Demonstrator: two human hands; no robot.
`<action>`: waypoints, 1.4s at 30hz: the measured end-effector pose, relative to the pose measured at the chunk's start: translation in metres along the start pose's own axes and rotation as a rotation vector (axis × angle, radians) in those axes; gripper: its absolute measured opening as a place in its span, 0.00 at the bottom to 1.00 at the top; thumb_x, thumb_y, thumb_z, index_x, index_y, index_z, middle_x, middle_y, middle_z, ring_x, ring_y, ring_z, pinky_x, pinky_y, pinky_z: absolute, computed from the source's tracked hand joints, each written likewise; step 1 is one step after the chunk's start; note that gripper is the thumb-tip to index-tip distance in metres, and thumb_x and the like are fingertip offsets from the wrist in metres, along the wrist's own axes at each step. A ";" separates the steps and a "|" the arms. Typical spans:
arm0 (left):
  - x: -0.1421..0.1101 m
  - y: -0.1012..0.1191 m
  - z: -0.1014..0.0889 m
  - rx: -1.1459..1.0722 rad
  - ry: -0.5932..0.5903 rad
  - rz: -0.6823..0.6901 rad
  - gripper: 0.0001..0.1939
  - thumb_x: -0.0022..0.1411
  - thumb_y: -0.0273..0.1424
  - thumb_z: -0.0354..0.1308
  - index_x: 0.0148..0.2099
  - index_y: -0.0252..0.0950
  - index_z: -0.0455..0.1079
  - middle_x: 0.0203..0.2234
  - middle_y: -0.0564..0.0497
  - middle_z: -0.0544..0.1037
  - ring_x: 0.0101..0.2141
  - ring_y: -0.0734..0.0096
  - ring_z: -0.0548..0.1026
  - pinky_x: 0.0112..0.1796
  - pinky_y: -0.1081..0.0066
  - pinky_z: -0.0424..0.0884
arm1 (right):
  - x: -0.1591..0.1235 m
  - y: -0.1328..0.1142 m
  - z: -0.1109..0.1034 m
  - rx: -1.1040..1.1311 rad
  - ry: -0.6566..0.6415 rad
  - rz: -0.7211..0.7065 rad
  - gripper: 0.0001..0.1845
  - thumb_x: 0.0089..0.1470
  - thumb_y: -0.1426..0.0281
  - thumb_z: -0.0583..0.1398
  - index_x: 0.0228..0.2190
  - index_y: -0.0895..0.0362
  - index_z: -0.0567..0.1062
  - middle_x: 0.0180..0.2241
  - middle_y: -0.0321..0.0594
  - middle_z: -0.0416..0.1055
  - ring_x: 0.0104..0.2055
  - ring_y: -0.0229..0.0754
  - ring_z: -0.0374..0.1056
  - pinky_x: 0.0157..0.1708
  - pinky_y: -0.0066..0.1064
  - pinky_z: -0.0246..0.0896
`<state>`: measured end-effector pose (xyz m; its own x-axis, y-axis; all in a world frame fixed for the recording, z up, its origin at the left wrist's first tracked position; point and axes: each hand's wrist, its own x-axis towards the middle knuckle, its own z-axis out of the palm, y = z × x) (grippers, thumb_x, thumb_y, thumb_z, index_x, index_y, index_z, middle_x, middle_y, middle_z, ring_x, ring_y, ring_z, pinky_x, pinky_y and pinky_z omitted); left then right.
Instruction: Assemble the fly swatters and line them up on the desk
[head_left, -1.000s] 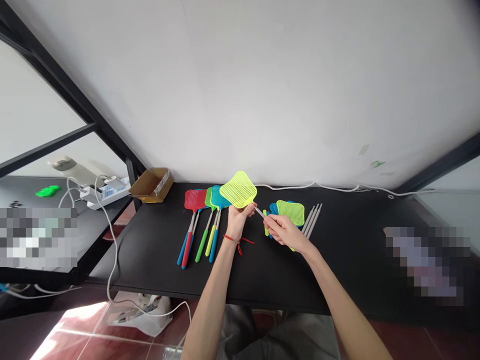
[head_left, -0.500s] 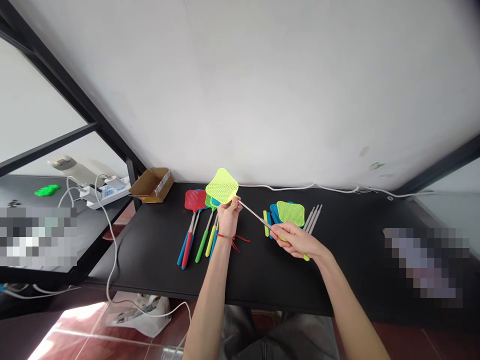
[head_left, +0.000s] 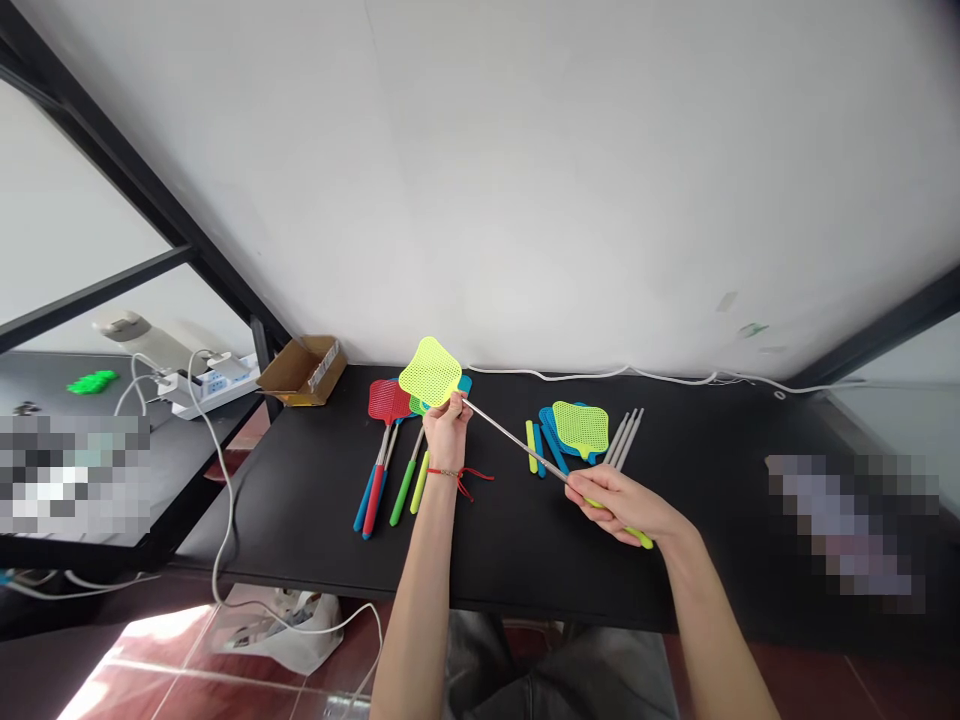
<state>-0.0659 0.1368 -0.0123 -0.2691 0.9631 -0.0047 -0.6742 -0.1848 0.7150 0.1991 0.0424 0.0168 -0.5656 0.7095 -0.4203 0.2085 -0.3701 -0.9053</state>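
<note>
My left hand [head_left: 445, 430] pinches the neck of a yellow fly swatter [head_left: 430, 371], just under its mesh head. My right hand [head_left: 616, 503] is closed around the swatter's yellow grip, whose end sticks out past my palm. Between the hands stretches the swatter's thin metal telescopic rod [head_left: 514, 438], drawn out long above the black table [head_left: 517, 540]. A red string bracelet circles my left wrist.
Finished swatters [head_left: 390, 440] with red, blue and green grips lie left of my left hand. To the right lie loose swatter heads [head_left: 579, 428], spare grips [head_left: 534, 446] and metal rods [head_left: 624, 438]. A cardboard box [head_left: 304, 369] sits back left; a white cable [head_left: 600, 375] runs along the wall.
My hands have moved apart: the left carried the yellow head left, the right pulled the grip right and toward me, so the metal rod has lengthened.
</note>
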 end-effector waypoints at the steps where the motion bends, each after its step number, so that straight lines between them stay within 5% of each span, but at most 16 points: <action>1: 0.001 0.001 -0.001 -0.003 0.011 0.004 0.12 0.48 0.31 0.74 0.29 0.29 0.75 0.30 0.49 0.73 0.27 0.82 0.64 0.29 0.74 0.61 | -0.001 0.000 -0.001 -0.005 -0.006 0.005 0.25 0.62 0.47 0.55 0.27 0.55 0.63 0.19 0.25 0.51 0.13 0.26 0.42 0.07 0.17 0.44; 12: 0.007 0.006 -0.010 -0.030 0.126 0.049 0.13 0.47 0.32 0.75 0.29 0.28 0.76 0.29 0.50 0.74 0.26 0.83 0.64 0.30 0.75 0.63 | -0.011 0.007 -0.013 -0.014 0.022 0.068 0.25 0.61 0.47 0.57 0.28 0.56 0.66 0.18 0.25 0.51 0.13 0.26 0.41 0.06 0.17 0.40; 21: 0.004 0.013 -0.005 -0.027 -0.015 0.047 0.13 0.56 0.37 0.70 0.35 0.32 0.77 0.38 0.46 0.77 0.29 0.80 0.68 0.31 0.74 0.65 | -0.013 0.010 -0.018 0.020 0.042 0.061 0.25 0.62 0.48 0.56 0.28 0.58 0.69 0.16 0.25 0.51 0.13 0.26 0.41 0.07 0.17 0.36; 34: 0.001 0.014 -0.003 0.032 0.006 0.094 0.13 0.54 0.36 0.71 0.34 0.32 0.75 0.26 0.54 0.69 0.22 0.84 0.57 0.23 0.76 0.55 | -0.006 0.010 -0.016 0.042 -0.015 0.046 0.25 0.61 0.48 0.58 0.28 0.58 0.68 0.16 0.24 0.51 0.13 0.25 0.39 0.08 0.19 0.33; 42: -0.013 0.000 0.015 0.193 -0.144 -0.009 0.17 0.55 0.39 0.70 0.28 0.32 0.71 0.21 0.56 0.63 0.20 0.84 0.52 0.21 0.73 0.50 | 0.010 0.007 0.000 0.112 0.035 -0.041 0.26 0.60 0.47 0.57 0.28 0.57 0.67 0.16 0.23 0.47 0.13 0.25 0.38 0.09 0.18 0.33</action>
<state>-0.0519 0.1269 -0.0017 -0.1534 0.9851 0.0780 -0.5288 -0.1485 0.8356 0.1952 0.0470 0.0062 -0.5435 0.7452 -0.3864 0.0937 -0.4035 -0.9102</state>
